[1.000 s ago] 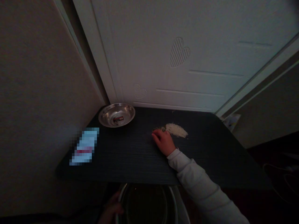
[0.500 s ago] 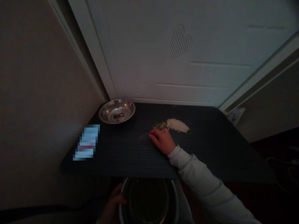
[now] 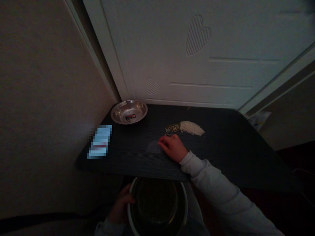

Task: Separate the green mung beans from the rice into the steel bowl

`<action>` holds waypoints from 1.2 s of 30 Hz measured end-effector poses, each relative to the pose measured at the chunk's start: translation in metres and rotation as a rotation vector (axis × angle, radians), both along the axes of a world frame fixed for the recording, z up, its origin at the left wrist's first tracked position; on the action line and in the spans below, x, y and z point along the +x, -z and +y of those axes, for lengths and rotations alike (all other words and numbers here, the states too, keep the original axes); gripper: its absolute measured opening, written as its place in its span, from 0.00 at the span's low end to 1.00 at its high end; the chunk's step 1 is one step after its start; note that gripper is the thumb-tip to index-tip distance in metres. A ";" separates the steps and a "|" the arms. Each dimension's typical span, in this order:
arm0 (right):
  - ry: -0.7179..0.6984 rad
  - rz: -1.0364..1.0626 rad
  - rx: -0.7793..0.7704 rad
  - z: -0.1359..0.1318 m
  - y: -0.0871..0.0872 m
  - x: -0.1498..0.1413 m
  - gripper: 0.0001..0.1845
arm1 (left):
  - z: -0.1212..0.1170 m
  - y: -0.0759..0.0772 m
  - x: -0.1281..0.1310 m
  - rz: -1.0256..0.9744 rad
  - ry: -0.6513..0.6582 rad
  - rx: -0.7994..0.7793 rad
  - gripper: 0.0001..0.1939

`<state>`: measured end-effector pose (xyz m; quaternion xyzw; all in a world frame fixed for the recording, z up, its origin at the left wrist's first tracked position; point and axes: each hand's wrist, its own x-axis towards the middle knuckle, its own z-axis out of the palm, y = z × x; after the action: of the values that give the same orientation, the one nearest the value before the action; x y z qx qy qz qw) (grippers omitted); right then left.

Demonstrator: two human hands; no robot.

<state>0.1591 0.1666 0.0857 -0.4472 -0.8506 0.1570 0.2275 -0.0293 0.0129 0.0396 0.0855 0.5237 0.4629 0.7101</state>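
Observation:
My right hand (image 3: 173, 147) is over the dark table, its fingers pinched together. A faint translucent piece (image 3: 154, 147) shows at its fingertips, apparently gripped there; its kind is too dim to make out. Just beyond the knuckles lies a pile of white rice-like grains (image 3: 192, 128), with small greenish grains (image 3: 173, 127) mixed in at its left end. Below the table's front edge, my left hand (image 3: 121, 203) grips the left rim of a large metal bowl (image 3: 185, 203) at my lap. The bowl's inside is dark, so its contents cannot be told.
A shiny steel basin (image 3: 141, 114) with a label inside stands at the table's back left. A blurred-out pale blue item (image 3: 100, 141) lies at the left edge. Behind the table (image 3: 221, 157) rises a white panel (image 3: 172, 49) with heart patterns; a wall is at left.
The view has shifted, so the table sits slightly higher and further right. My right hand has drawn a little nearer from the grains, and the translucent piece shows more clearly. My left hand keeps its hold.

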 end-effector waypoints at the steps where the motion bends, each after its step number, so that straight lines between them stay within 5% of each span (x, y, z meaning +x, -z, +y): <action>1: -0.008 -0.004 0.000 -0.001 0.001 0.000 0.10 | 0.000 0.000 -0.001 0.004 -0.006 -0.002 0.17; 14: -0.121 -0.065 -0.024 -0.006 -0.004 -0.002 0.11 | -0.001 0.009 0.003 0.079 0.013 -0.001 0.17; 36: -0.304 -0.048 -0.053 -0.013 -0.007 -0.003 0.11 | -0.003 -0.002 0.002 0.076 -0.031 -0.024 0.17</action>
<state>0.1564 0.1534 0.0931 -0.3229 -0.9092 0.2014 0.1688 -0.0274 0.0097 0.0413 0.0863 0.5569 0.4641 0.6834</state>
